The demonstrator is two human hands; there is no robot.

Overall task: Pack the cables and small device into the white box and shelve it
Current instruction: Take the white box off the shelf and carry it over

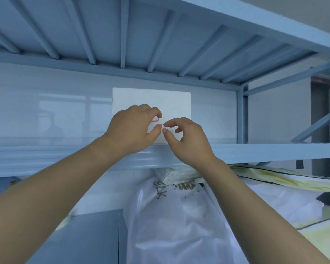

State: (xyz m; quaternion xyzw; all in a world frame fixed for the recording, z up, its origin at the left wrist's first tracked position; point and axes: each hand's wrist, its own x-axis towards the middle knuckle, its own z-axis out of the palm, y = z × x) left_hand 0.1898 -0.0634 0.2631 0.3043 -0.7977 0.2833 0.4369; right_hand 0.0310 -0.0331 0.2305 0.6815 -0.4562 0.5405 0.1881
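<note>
Head view: left hand (133,128) and right hand (187,143) half-hide white box (171,103), maybe pinching.

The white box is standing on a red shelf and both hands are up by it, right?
Not quite. The shelf is blue, not red. The head view shows the white box standing on it, with the left hand and the right hand up by it.

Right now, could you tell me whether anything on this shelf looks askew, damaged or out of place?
Nothing looks damaged or spilled. The white box stands on the shelf, its top edge sloping slightly, which may be lens distortion. A pink mark shows on its front beside the left hand; I cannot tell what it is.
</note>
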